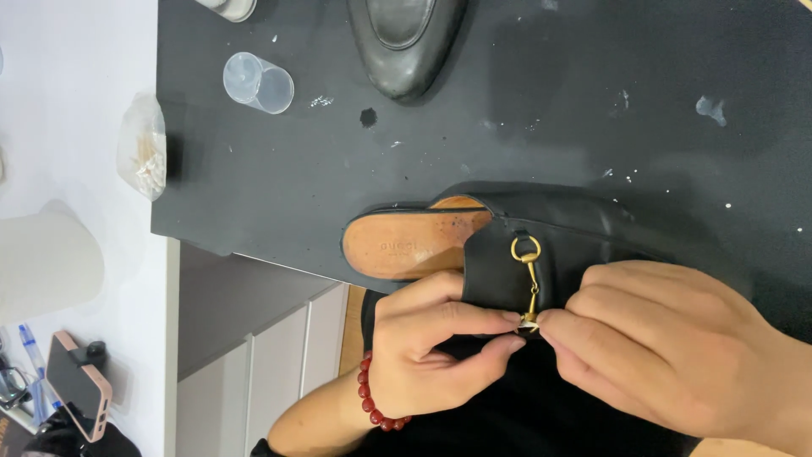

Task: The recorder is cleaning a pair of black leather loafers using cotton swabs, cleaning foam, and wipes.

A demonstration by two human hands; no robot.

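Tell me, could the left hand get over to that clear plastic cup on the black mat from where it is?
Probably yes. The cup lies on its side on the black mat, with bare mat between it and the left hand. But that hand is pinching the gold buckle on the black shoe.

A paint-flecked black table stands beside grey drawers.
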